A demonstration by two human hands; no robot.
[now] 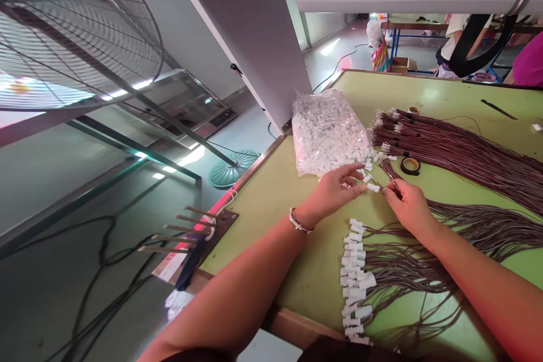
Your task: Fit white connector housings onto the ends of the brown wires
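On the green table, my left hand (343, 185) has its fingers apart beside several small white connectors (368, 166), near the opening of a clear plastic bag (328, 130) full of white pieces. Just to its right, my right hand (403, 198) pinches dark wires, and a white connector (373, 187) sits at their end between the two hands. Below the hands lies a column of white connectors (354, 277) on brown wires (407, 266). Thick bundles of brown wires (458, 153) with pale ends spread behind my right hand.
A black tape roll (410, 166) lies by the bundles, and a dark thin tool (498, 109) at the far right. A pegged board (212, 240) is at the left edge, a fan (80, 34) upper left. People stand at a far table.
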